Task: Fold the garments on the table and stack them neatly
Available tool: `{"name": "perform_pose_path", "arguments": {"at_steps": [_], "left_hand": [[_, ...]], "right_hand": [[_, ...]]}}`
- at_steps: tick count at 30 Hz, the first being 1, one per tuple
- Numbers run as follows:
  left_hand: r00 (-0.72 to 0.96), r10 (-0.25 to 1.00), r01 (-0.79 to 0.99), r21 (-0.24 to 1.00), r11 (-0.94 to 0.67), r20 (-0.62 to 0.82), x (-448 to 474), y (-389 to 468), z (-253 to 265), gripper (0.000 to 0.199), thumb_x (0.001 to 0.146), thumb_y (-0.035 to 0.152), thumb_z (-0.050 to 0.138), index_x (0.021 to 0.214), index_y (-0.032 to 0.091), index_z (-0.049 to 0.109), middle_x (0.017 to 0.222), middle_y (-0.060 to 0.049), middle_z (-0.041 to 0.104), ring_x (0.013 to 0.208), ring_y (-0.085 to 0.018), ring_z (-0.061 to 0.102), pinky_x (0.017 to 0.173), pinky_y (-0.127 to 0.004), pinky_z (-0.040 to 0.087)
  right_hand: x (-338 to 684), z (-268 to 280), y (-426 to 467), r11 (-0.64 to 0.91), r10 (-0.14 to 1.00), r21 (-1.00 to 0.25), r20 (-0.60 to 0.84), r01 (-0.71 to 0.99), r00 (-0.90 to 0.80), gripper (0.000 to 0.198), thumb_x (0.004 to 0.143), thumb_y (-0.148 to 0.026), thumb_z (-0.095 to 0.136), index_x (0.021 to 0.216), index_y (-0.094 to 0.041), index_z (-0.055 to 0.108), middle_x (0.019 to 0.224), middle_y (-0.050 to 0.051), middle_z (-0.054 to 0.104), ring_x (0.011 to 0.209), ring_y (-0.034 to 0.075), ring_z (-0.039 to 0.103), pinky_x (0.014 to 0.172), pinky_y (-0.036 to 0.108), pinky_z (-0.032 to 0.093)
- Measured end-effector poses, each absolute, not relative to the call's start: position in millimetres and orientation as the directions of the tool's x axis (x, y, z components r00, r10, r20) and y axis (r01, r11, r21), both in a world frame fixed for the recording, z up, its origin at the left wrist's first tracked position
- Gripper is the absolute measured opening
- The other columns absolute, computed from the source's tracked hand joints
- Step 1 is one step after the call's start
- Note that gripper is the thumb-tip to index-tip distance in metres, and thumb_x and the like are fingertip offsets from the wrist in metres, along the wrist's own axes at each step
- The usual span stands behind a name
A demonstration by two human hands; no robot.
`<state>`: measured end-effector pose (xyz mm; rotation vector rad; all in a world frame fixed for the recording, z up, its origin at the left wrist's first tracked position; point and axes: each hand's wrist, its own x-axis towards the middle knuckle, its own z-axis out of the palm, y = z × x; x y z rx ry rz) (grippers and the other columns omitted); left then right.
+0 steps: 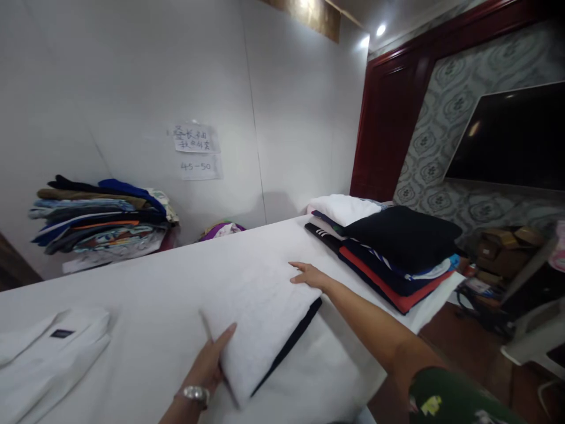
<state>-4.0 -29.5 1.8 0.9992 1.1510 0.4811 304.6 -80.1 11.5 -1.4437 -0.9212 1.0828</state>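
Observation:
A white folded garment (pixel 265 318) with a dark strip along its right edge lies in front of me on the white table. My left hand (pixel 212 359), with a silver watch at the wrist, grips its left edge, thumb on top and the other fingers hidden below. My right hand (pixel 309 275) rests at its far right corner with fingers stretched out. To the left, another white garment (pixel 53 359) with a dark neck label lies on the table.
Folded clothes stand in a stack (pixel 392 247) at the right, a black one on top. A taller pile of clothes (pixel 106 215) is at the back left by the white wall. Handwritten paper signs (pixel 197 150) hang there. Boxes (pixel 503 247) and a white stool (pixel 529 341) are on the right.

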Motion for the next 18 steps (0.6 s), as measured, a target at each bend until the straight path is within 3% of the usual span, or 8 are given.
{"name": "perform_pose_path", "arguments": {"at_steps": [3, 5, 10, 13, 18], "left_hand": [[0.394, 0.698, 0.053, 0.773, 0.633, -0.598, 4, -49, -9, 0.044, 0.085, 0.036, 0.06, 0.126, 0.024, 0.048, 0.105, -0.007, 0.072, 0.095, -0.025, 0.071, 0.077, -0.034, 0.06], [0.397, 0.685, 0.045, 0.758, 0.651, -0.611, 6, -52, -12, 0.043, 0.083, 0.035, 0.063, 0.123, 0.025, 0.048, 0.106, -0.006, 0.072, 0.096, -0.026, 0.07, 0.078, -0.034, 0.06], [0.372, 0.697, -0.01, 0.749, 0.663, -0.613, 11, -52, -9, 0.044, 0.086, 0.044, 0.06, 0.124, 0.024, 0.051, 0.115, -0.006, 0.069, 0.106, -0.025, 0.067, 0.082, -0.036, 0.06], [0.398, 0.708, -0.058, 0.755, 0.653, -0.583, 18, -60, -4, 0.051, 0.084, 0.042, 0.061, 0.131, 0.026, 0.048, 0.121, -0.005, 0.067, 0.113, -0.025, 0.063, 0.087, -0.036, 0.059], [0.378, 0.737, -0.075, 0.775, 0.627, -0.56, 26, -71, -2, 0.059, 0.078, 0.041, 0.065, 0.133, 0.028, 0.049, 0.123, -0.002, 0.067, 0.116, -0.026, 0.061, 0.09, -0.034, 0.058]], "right_hand": [[322, 13, -81, -0.168, 0.955, -0.982, -0.142, 0.08, 0.262, 0.075, 0.044, -0.026, 0.085, 0.117, -0.02, 0.067, 0.109, 0.006, 0.07, 0.102, 0.027, 0.064, 0.093, 0.041, 0.049], [324, 8, -88, -0.179, 0.953, -0.975, -0.139, 0.133, 0.268, 0.068, 0.049, -0.031, 0.084, 0.115, -0.02, 0.068, 0.107, 0.006, 0.071, 0.104, 0.028, 0.064, 0.095, 0.043, 0.048], [313, -12, -119, -0.179, 0.9, -0.956, -0.064, 0.231, 0.43, 0.077, 0.062, -0.038, 0.077, 0.134, -0.02, 0.054, 0.14, 0.009, 0.053, 0.131, 0.029, 0.046, 0.113, 0.045, 0.03], [304, -27, -148, -0.177, 0.827, -0.942, 0.015, 0.286, 0.562, 0.076, 0.072, -0.043, 0.069, 0.14, -0.019, 0.046, 0.145, 0.01, 0.048, 0.135, 0.028, 0.042, 0.116, 0.046, 0.026], [275, -43, -203, -0.07, 0.668, -0.985, 0.071, 0.158, 0.741, 0.074, 0.074, -0.049, 0.064, 0.141, -0.027, 0.043, 0.149, 0.008, 0.042, 0.139, 0.028, 0.036, 0.113, 0.046, 0.031]]}}
